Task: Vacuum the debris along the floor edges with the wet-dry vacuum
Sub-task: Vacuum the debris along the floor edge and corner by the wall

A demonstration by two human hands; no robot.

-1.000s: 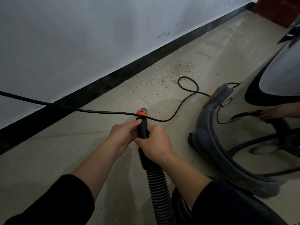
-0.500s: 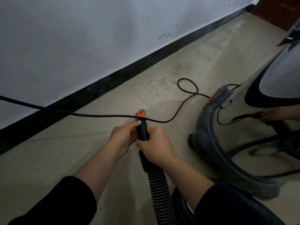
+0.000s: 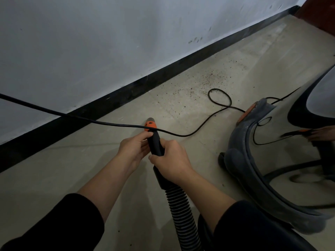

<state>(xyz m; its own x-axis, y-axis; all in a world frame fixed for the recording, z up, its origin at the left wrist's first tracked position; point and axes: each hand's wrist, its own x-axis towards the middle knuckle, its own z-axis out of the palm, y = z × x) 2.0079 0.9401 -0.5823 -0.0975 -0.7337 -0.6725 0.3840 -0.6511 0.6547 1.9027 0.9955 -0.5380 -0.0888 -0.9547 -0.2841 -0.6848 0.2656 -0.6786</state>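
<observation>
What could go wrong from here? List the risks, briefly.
1. The power cord hangs across the tip of the wand; pushing toward the debris could snag it.
2. The cord's loop lies on the floor beside that debris and could get caught by the tip.

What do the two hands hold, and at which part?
The black vacuum hose handle with an orange tip: right hand grips its lower part, near the ribbed hose; left hand pinches it just below the orange tip.
</observation>
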